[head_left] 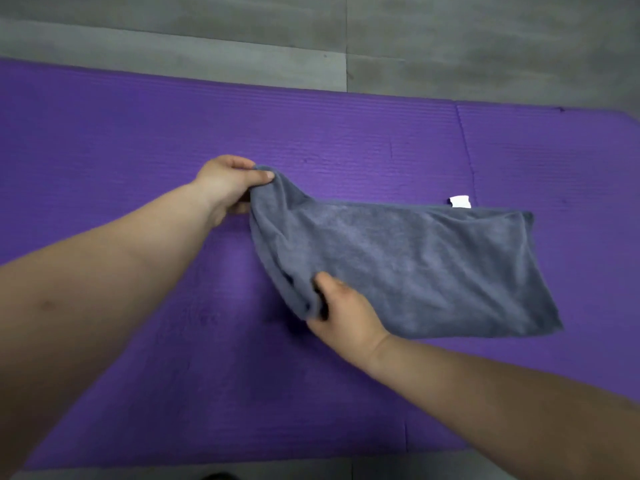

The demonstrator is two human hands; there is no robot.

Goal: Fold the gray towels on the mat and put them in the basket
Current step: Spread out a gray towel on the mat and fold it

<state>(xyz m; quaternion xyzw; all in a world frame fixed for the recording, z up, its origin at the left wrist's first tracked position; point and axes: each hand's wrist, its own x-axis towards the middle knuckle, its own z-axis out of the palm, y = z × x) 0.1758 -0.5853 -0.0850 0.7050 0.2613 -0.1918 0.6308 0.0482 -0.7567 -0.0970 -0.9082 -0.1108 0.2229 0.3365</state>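
A gray towel (408, 265) lies folded lengthwise on the purple mat (138, 140), stretching from the middle to the right. A small white label (460, 201) sticks out at its far edge. My left hand (227, 187) pinches the towel's far left corner and lifts it slightly off the mat. My right hand (341, 311) grips the near left corner, with the cloth bunched between thumb and fingers. The towel's right end rests flat on the mat. No basket is in view.
The mat covers most of the view, with a seam (465, 150) running across it at the right. Gray floor tiles (311, 36) lie beyond its far edge, and a strip of floor shows at the near edge.
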